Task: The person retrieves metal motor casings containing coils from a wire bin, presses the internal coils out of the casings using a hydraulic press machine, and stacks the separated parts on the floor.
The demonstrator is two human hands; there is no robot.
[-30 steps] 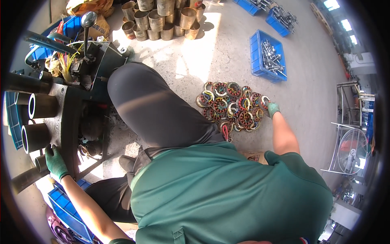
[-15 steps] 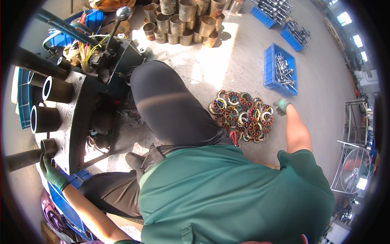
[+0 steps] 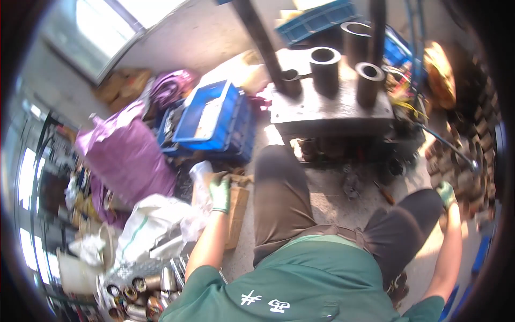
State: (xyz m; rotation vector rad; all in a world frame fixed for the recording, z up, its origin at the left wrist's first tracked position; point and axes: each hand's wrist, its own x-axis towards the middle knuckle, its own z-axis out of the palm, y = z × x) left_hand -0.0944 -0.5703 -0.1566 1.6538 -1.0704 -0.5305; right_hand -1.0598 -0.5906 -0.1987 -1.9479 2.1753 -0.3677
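Observation:
My left hand (image 3: 220, 193), in a green glove with darker fingertips, is over the edge of a cardboard box (image 3: 236, 217). Its fingers look stretched out, though blurred, and nothing shows in them. A clear plastic bag (image 3: 200, 174) lies right beside it. My right hand (image 3: 446, 194), gloved the same way, is beside my right knee; its fingers are too smeared to read. In front of me stands a machine with a steel plate (image 3: 300, 111) carrying several upright hollow cylinders, one being a wide sleeve (image 3: 324, 75).
Blue crates (image 3: 206, 121) stand left of the machine, near a purple sack (image 3: 126, 153) and a white woven sack (image 3: 155, 225). Metal cylinders (image 3: 153, 283) lie at lower left. A lever with a ball knob (image 3: 473, 164) juts out right, before stacked metal cups (image 3: 461, 177).
My view has swung left, so the machine is now ahead. My left hand has left the small cylinder for the cardboard box. My right hand has come from near the floor parts to my knee.

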